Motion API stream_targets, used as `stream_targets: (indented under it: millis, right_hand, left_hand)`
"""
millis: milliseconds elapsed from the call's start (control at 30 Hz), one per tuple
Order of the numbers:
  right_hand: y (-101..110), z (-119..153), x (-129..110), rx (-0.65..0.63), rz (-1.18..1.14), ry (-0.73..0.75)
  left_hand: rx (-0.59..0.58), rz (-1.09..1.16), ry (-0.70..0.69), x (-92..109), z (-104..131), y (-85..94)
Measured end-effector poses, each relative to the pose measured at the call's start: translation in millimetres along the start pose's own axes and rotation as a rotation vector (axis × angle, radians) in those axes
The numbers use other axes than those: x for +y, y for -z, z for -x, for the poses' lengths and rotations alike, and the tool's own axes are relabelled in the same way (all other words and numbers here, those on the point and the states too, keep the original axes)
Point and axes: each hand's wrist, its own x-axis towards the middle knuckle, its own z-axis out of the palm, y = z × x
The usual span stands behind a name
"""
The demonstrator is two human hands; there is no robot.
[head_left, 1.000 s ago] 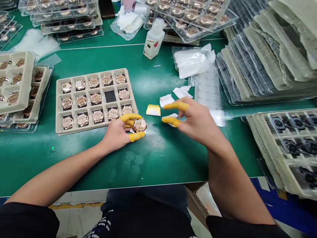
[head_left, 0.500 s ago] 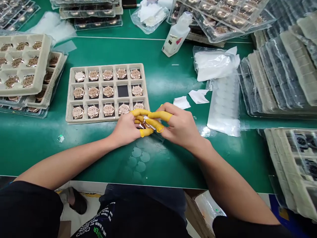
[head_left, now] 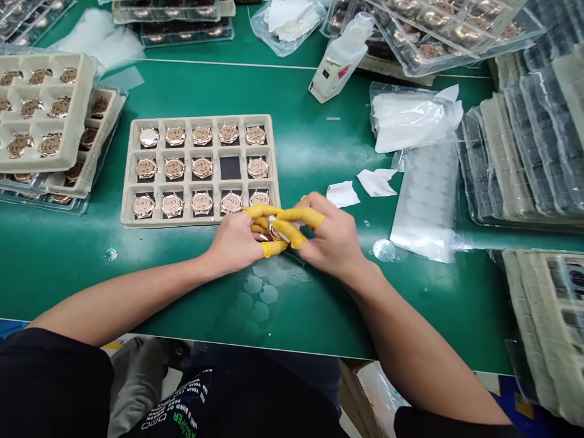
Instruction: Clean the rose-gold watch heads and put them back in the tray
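Here, left hand (head_left: 237, 240) and right hand (head_left: 331, 237) close around a watch case (head_left: 272, 232)

At far left, stacked trays (head_left: 41, 163) hold rose-gold cases (head_left: 50, 145). Next, a beige tray (head_left: 176, 221) lies flat, more cases lying back up in its compartments; "CE" can be read on several. Nearest the viewer, a black shirt (head_left: 255, 395) carries slanting white print; "YOUR" is legible. The left hand, wearing yellow finger covers (head_left: 274, 248), grips the watch case above the green table (head_left: 319, 322), just beside the tray's near right corner. Only a sliver of its rim shows, running steeply; where its face points cannot be told. The right hand's covered fingers pinch a white wipe (head_left: 298, 224), partly hidden, at the case. Farther back stands a bottle (head_left: 340, 64), its label too small to read. Rightward come loose wipes (head_left: 343, 194), a bag (head_left: 413, 115) and piled clear trays (head_left: 538, 140).
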Motion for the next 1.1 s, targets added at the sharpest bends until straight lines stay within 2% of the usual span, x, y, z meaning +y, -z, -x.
stream_targets:
  millis: [200, 333, 433, 500, 567, 767, 867, 1000, 1100]
  right_hand:
    - [-9.0, -1.6, 3.2, 0.061, -0.006, 0.071]
    - [7.7, -2.8, 13.1, 0.123, 0.229, -0.131]
    - [24.4, 1.4, 12.9, -0.008, 0.155, -0.22]
    - [28.7, 3.8, 7.6, -0.148, 0.011, -0.235]
    - [28.9, 4.2, 1.9, -0.217, -0.065, -0.253]
    - [34.7, -0.6, -2.7, -0.238, -0.298, -0.46]
    - [39.4, -2.5, -3.0, -0.232, -0.323, -0.523]
    - [42.5, -3.7, -2.1, -0.264, -0.255, -0.499]
    - [43.2, -2.4, 0.6, -0.247, -0.095, -0.39]
  left_hand:
    - [0.06, 0.037, -0.021, -1.2, 1.5, -0.6]
    - [0.112, 0.034, -0.095, 0.2, 2.7, -1.2]
    - [0.106, -0.015, -0.262, -2.1, 5.0, -1.0]
    - [0.1, -0.058, -0.367, -5.1, 6.2, -0.2]
    - [0.1, -0.096, -0.422, -7.3, 6.8, 0.9]
    - [0.132, -0.197, -0.455, -6.5, 6.2, 3.4]
    - [0.132, -0.228, -0.505, -4.9, 5.0, 4.2]
    - [0.102, -0.189, -0.502, -2.1, 3.7, 4.7]
    - [0.087, -0.149, -0.428, 0.9, 4.2, 4.2]
